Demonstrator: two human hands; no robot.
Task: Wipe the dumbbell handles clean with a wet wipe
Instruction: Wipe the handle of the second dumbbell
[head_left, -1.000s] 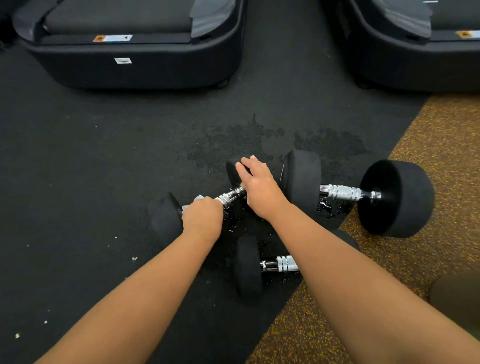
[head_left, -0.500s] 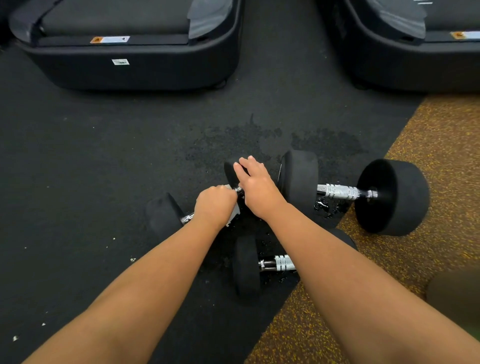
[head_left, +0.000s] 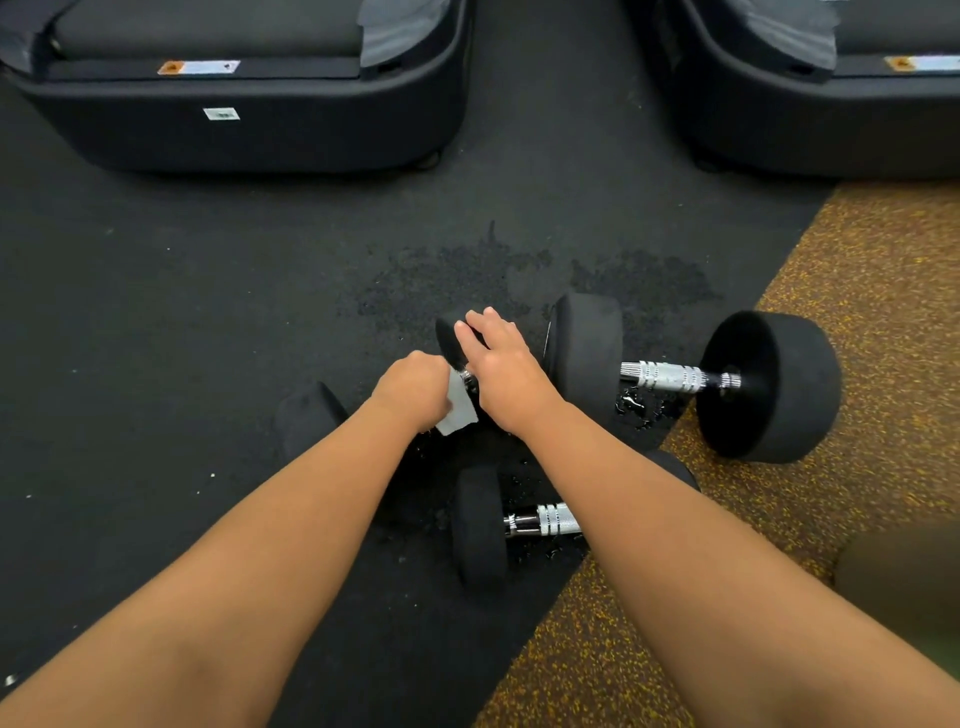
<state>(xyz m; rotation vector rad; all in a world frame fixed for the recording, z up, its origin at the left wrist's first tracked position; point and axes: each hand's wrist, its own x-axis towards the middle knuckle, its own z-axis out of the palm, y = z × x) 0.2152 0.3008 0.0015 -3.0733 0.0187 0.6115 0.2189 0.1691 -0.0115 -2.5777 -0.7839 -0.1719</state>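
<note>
Three black dumbbells with chrome handles lie on the dark floor. My left hand (head_left: 413, 391) is closed around a pale wet wipe (head_left: 457, 408), wrapped on the handle of the small left dumbbell (head_left: 309, 415), at the handle's right end. My right hand (head_left: 501, 371) rests on that dumbbell's far head (head_left: 449, 338), fingers spread over it. A large dumbbell (head_left: 769, 384) lies to the right with its handle (head_left: 670, 376) bare. A third dumbbell (head_left: 480, 525) lies nearer me, its handle partly hidden under my right forearm.
Water drops and dark wet patches (head_left: 639, 283) mark the black rubber floor around the dumbbells. Two black machine bases (head_left: 249, 124) (head_left: 831, 124) stand at the back. Speckled yellow-brown flooring (head_left: 857, 493) covers the right side.
My left hand has slid the wipe along the handle from its left end to its right end, up against my right hand. My right hand stayed on the head.
</note>
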